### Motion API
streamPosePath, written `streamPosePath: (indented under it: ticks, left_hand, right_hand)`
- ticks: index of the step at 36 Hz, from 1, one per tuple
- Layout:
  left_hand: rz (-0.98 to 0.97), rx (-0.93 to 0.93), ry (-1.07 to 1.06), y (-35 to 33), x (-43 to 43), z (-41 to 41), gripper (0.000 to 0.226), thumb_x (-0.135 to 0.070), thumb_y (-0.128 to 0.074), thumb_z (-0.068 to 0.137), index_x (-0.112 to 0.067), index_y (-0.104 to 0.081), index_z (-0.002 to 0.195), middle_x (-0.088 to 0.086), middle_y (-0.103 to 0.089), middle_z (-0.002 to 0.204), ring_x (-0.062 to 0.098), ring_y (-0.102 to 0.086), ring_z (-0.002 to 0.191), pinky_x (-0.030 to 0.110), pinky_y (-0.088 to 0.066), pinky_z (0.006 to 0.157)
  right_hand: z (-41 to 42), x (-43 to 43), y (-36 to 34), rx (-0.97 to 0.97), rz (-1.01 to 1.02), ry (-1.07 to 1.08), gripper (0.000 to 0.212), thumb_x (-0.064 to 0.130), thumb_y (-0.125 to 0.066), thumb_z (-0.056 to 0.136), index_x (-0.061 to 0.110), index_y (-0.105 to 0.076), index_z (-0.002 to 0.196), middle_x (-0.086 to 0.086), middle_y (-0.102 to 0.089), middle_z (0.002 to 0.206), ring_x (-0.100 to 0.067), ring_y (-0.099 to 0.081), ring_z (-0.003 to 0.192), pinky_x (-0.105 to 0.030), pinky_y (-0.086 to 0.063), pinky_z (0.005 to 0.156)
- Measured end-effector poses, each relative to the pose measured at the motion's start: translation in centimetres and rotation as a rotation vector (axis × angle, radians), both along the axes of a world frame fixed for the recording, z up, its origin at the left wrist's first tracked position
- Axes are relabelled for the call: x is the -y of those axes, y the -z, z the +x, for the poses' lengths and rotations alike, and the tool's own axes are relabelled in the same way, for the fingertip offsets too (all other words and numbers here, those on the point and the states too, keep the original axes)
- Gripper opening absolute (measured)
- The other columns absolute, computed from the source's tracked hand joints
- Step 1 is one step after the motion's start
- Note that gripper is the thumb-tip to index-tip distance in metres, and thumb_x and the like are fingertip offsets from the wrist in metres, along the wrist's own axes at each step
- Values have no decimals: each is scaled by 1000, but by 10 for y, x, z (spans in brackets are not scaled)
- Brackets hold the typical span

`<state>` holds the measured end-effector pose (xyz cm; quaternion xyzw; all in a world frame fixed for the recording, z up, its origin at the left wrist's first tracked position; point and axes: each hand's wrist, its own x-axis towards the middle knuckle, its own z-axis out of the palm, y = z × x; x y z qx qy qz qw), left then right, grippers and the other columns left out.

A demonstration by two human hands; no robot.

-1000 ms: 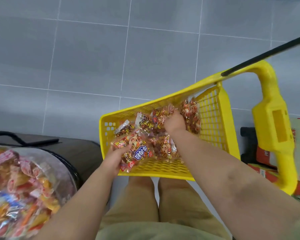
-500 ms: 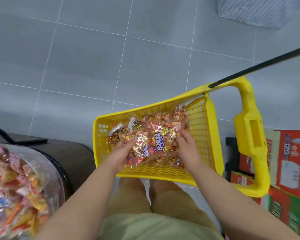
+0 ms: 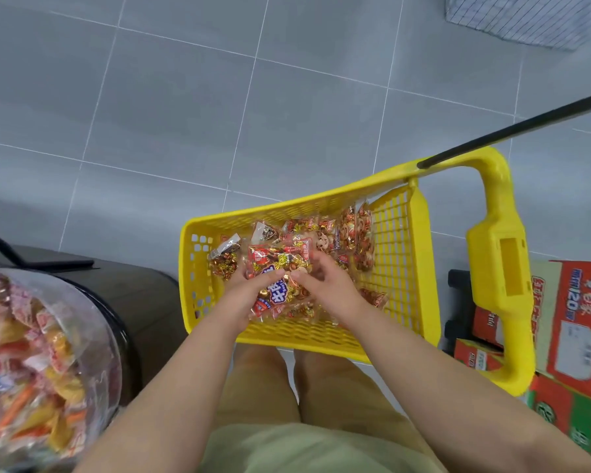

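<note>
A yellow plastic shopping basket (image 3: 420, 268) stands on the grey tiled floor in front of my knees. Several clear bags of red and gold wrapped candies lie in it. Both my hands are inside the basket, close together over the middle. My left hand (image 3: 243, 295) grips the left side of one candy bag (image 3: 277, 268) with a blue label. My right hand (image 3: 325, 285) holds the same bag from the right, fingers curled on it. More candy bags (image 3: 359, 233) lie against the far right wall of the basket.
The basket's big yellow handle (image 3: 498, 268) and a black rod (image 3: 526, 124) rise at the right. Red and green cartons (image 3: 574, 336) are stacked at the far right. A clear tub of mixed sweets (image 3: 24, 370) fills the lower left, beside a dark bin (image 3: 140, 302).
My right hand came back from the far right of the basket to the middle. Both hands have closed in together on the blue-labelled candy bag.
</note>
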<state>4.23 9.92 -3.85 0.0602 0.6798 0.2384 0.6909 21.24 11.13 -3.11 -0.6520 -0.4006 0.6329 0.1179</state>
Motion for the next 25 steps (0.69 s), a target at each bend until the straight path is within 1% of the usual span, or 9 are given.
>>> streamPosePath:
  ticks: [3, 4, 6, 8, 12, 14, 17, 20, 25]
  left_hand:
    - [-50, 7, -60, 9, 3, 4, 52, -22, -83, 69, -22, -56, 113, 5, -74, 96, 25, -72, 87, 37, -57, 66]
    - [-64, 12, -76, 10, 4, 5, 48, -23, -82, 71, -23, -54, 110, 4, -73, 95, 25, -72, 86, 38, -57, 68]
    - [-88, 40, -111, 11, 5, 6, 57, -23, -81, 72, -20, -51, 120, 8, -72, 104, 28, -70, 94, 44, -57, 77]
    - [-102, 73, -136, 13, 6, 6, 58, -23, -78, 76, -14, -53, 127, 11, -72, 109, 30, -69, 97, 42, -57, 74]
    - [-150, 145, -151, 15, 9, 6, 28, -25, -69, 85, -10, -66, 109, 9, -75, 95, 24, -73, 77, 30, -55, 53]
    - [-145, 164, -150, 17, 11, 6, 23, -24, -66, 87, -9, -67, 105, 10, -75, 94, 25, -72, 74, 31, -55, 51]
    - [-136, 157, -125, 18, 14, 5, 32, -24, -69, 84, -8, -65, 111, 12, -74, 101, 28, -72, 83, 35, -58, 58]
    - [-128, 156, -106, 20, 17, 4, 41, -26, -72, 78, -8, -65, 114, 14, -73, 105, 29, -72, 83, 38, -59, 59]
    - [-100, 128, -103, 21, 26, 0, 49, -33, -76, 70, -7, -67, 111, 14, -74, 103, 31, -71, 81, 36, -58, 56]
  right_hand:
    - [11, -11, 5, 26, 30, 178, 39, 39, -58, 91, 25, -53, 126, 6, -58, 114, -16, -57, 110, -26, -46, 85]
    - [16, -17, 10, 121, 67, 231, 36, 34, -58, 92, 22, -54, 125, 5, -58, 113, -17, -57, 109, -27, -47, 86]
    - [27, -28, 20, 327, 118, 302, 39, 24, -58, 92, 15, -51, 129, -2, -56, 121, -19, -54, 113, -35, -46, 97]
    - [36, -37, 30, 431, 120, 343, 46, 18, -58, 91, 12, -45, 135, -6, -53, 129, -21, -52, 117, -41, -45, 101]
    - [43, -48, 48, 565, 96, 191, 53, 16, -56, 91, 9, -39, 140, -9, -50, 136, -27, -52, 121, -44, -47, 99]
    - [41, -51, 55, 623, 68, 108, 56, 18, -53, 92, 8, -33, 144, -12, -44, 142, -29, -45, 129, -42, -43, 104]
    - [36, -54, 65, 648, -32, 40, 56, 19, -49, 94, 5, -28, 144, -17, -43, 140, -34, -47, 125, -40, -46, 98]
    - [39, -59, 72, 631, -98, 22, 37, 14, -46, 95, 4, -46, 130, -18, -57, 124, -34, -58, 109, -36, -50, 86]
    - [50, -50, 66, 650, -2, 9, 30, 7, -39, 96, 2, -54, 122, -17, -60, 119, -33, -58, 105, -33, -46, 80]
